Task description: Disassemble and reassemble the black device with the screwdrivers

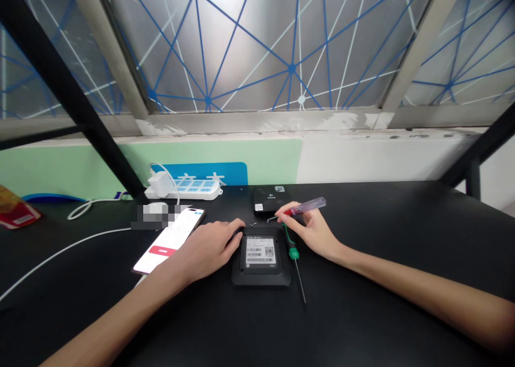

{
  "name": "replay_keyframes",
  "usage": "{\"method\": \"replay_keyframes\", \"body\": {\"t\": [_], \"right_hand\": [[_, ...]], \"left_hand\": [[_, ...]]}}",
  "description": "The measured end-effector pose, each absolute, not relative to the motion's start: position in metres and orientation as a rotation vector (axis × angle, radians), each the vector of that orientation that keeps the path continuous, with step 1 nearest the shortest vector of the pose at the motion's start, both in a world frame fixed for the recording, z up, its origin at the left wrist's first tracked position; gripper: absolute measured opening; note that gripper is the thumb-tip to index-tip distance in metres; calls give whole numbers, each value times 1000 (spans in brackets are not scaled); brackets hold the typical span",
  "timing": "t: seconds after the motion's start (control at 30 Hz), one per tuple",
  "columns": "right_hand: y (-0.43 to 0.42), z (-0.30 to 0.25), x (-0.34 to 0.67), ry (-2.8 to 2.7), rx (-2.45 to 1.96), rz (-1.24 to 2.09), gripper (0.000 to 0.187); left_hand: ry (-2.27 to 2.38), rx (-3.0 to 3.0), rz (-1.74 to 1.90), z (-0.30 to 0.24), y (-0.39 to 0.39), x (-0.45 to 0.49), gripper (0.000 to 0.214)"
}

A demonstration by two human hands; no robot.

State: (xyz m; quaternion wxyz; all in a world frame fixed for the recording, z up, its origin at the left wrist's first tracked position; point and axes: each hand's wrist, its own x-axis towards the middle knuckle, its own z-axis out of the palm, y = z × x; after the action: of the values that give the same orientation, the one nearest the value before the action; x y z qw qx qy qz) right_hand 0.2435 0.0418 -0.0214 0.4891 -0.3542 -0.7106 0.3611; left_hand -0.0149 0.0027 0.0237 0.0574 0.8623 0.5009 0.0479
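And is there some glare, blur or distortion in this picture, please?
Head view: bright patch on the middle window pane; wide-angle stretch toward the edges, it seems; pixelation beside the phone; fine print on the device label too soft to read.

I see room across the black tabletop (pixel 402 211) to the right and in front of the labelled black device (pixel 261 257); the green-handled screwdriver (pixel 294 253) blocks its right side, the left hand (pixel 215 243) and smartphone (pixel 171 238) its left, the black box (pixel 269 199) its far side.
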Motion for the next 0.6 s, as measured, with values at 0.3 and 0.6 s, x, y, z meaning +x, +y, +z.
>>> {"method": "replay_keyframes", "body": {"t": [0.3,0.6], "right_hand": [[38,-13,248,-1811,-908,879,13],[37,-6,248,-1796,-863,993,41]], "left_hand": [[1431,2698,379,23,1,-14,30],[1167,2737,472,24,-3,-7,30]]}}
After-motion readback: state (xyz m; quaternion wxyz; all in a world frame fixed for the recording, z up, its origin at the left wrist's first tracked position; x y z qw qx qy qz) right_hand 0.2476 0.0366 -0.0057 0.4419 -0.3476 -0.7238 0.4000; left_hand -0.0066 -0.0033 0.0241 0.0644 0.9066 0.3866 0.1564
